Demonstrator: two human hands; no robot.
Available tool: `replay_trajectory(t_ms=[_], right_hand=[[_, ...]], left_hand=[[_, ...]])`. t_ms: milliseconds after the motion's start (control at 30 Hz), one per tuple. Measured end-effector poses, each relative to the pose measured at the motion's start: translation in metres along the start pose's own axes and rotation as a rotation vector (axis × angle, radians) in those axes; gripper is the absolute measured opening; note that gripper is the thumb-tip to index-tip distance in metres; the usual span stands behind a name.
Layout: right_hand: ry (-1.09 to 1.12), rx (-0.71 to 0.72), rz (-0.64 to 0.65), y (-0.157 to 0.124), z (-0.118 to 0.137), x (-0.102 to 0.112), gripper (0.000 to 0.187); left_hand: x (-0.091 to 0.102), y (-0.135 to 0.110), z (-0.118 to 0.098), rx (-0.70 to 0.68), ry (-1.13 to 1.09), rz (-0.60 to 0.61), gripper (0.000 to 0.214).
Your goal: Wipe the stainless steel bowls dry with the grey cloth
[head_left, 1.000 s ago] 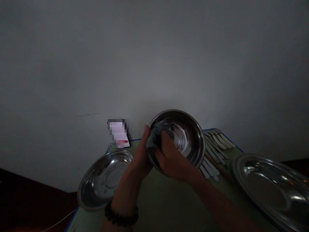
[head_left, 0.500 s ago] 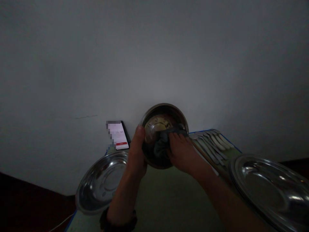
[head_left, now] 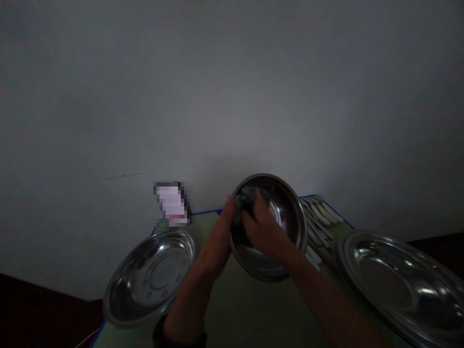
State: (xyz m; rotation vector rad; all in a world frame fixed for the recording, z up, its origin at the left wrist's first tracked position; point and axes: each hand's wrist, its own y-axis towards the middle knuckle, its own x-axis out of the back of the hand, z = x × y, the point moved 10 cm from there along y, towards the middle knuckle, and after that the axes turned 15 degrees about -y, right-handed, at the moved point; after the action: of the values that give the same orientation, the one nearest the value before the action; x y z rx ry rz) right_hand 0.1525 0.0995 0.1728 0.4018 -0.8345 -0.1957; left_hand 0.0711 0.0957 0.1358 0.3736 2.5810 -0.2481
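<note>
I hold a steel bowl [head_left: 288,217] up above the table, its open side tilted toward me. My left hand [head_left: 217,241] grips its left rim, thumb over the edge. Inside the bowl, my right hand [head_left: 263,232] is closed on a dark grey cloth [head_left: 244,200] and presses it against the inner wall near the upper left rim. A dark beaded bracelet sits on my left wrist at the bottom edge.
A shallow steel dish [head_left: 150,275] lies at the table's left corner, and a large steel platter [head_left: 398,285] at the right. A row of spoons [head_left: 321,212] lies behind the bowl. A phone [head_left: 170,205] leans against the white wall. The table [head_left: 235,314] has a blue edge.
The bowl has swung from facing left to facing me and sits a little lower and further right. My right hand with the cloth has moved up to the upper left inner wall.
</note>
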Motion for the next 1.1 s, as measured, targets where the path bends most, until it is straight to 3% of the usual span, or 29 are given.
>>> replay_trajectory(t_ms=[100,200,300,433,500,600,700,767,867,933,1000,1100], right_hand=[[-0.091,0.301,0.153,-0.015,0.037,-0.017,0.054],[-0.274,0.462,0.117,-0.020,0.051,-0.020,0.045],[-0.465,0.469,-0.042,-0.012,0.045,-0.010,0.033],[-0.626,0.392,-0.207,0.001,0.026,0.013,0.033],[-0.697,0.335,-0.179,0.006,0.015,0.015,0.033],[-0.734,0.262,-0.032,0.006,0.004,0.001,0.030],[-0.570,0.253,0.137,-0.005,0.014,-0.023,0.026],[-0.283,0.262,0.182,-0.012,0.029,-0.031,0.029],[0.239,0.198,0.116,-0.013,0.042,-0.025,0.037],[0.456,0.127,0.066,-0.011,0.040,-0.018,0.037],[0.533,0.119,0.058,-0.009,0.039,-0.014,0.036],[0.468,0.274,0.124,-0.011,0.051,-0.012,0.033]], left_hand=[[0.018,0.001,-0.005,0.050,-0.065,-0.082,0.068],[0.035,0.000,-0.022,-0.054,0.011,-0.175,0.049],[0.031,-0.003,-0.034,-0.155,0.092,-0.127,0.038],[0.019,-0.008,-0.049,-0.248,0.176,-0.002,0.043],[0.020,-0.012,-0.063,-0.336,0.213,-0.004,0.046],[0.024,-0.018,-0.087,-0.515,0.228,-0.050,0.051],[0.023,-0.019,-0.096,-0.649,0.239,-0.072,0.052],[0.018,-0.018,-0.091,-0.706,0.259,-0.074,0.051],[0.011,-0.016,-0.077,-0.763,0.243,-0.076,0.050],[0.007,-0.016,-0.068,-0.790,0.205,-0.057,0.049],[0.005,-0.017,-0.064,-0.813,0.185,-0.041,0.048],[0.014,-0.018,-0.070,-0.822,0.183,-0.074,0.047]])
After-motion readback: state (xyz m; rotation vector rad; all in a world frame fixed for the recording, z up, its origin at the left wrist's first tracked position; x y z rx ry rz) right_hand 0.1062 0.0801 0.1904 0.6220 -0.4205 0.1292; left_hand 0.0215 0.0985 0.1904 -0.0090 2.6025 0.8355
